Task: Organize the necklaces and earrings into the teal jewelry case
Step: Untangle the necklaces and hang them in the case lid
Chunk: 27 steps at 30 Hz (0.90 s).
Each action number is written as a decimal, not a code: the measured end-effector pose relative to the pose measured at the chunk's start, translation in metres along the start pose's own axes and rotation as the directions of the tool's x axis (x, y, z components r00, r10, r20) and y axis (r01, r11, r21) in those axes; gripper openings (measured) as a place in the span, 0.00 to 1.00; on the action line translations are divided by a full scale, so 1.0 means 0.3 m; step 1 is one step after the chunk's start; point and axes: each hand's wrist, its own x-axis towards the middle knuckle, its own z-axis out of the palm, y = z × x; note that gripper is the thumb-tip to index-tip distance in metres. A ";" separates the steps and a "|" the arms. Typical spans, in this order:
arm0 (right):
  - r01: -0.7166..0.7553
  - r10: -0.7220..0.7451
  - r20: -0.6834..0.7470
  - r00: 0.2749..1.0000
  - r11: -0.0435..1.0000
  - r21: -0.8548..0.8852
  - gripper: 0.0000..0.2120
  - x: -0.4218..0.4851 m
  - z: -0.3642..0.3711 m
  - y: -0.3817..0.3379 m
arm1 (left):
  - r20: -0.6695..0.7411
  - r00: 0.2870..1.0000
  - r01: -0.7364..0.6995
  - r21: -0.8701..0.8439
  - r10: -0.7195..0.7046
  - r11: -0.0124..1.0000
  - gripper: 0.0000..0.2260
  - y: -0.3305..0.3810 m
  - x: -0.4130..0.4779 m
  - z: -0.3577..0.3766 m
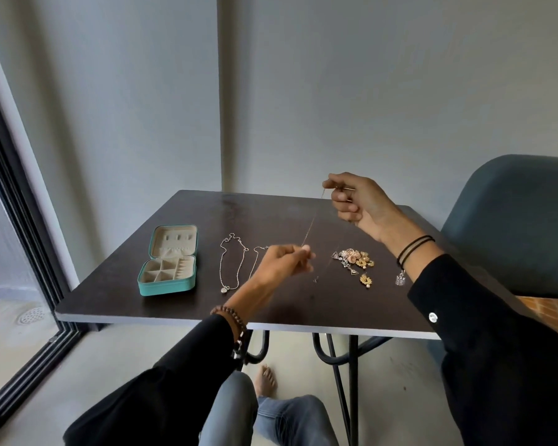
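The teal jewelry case (167, 286) lies open at the left of the dark table (181, 312), its beige compartments showing. A silver necklace (228, 264) with a round pendant lies to its right. A second chain (255, 262) is partly hidden behind my left hand (282, 262). A thin chain (310, 227) is stretched above the table: my right hand (358, 201) pinches its upper end, my left hand pinches it lower down. Its small pendant (316, 279) hangs near the tabletop. A pile of gold and silver earrings (355, 260) lies under my right wrist.
A teal chair (512, 220) stands at the table's right. A sliding glass door frame (16, 201) runs along the left. A small silver charm (400, 280) hangs from my right wrist. My legs and a bare foot (266, 379) show under the table's black metal legs.
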 end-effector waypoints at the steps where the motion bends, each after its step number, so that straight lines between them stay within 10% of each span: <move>1: -0.003 0.003 0.006 1.000 1.000 -0.005 0.09 0.001 -0.001 -0.004 | 0.003 1.000 0.021 -0.016 -0.021 1.000 0.11 -0.024 -0.010 0.008; 9: -0.005 0.007 -0.017 1.000 0.994 0.113 0.09 0.008 0.009 0.003 | -0.040 0.986 0.145 -0.243 -0.159 0.959 0.03 -0.103 -0.084 0.058; 27: 0.010 -0.005 -0.160 0.987 0.999 0.034 0.07 0.131 -0.020 -0.005 | 0.035 0.970 0.245 -0.140 -0.242 0.959 0.06 -0.044 -0.117 0.017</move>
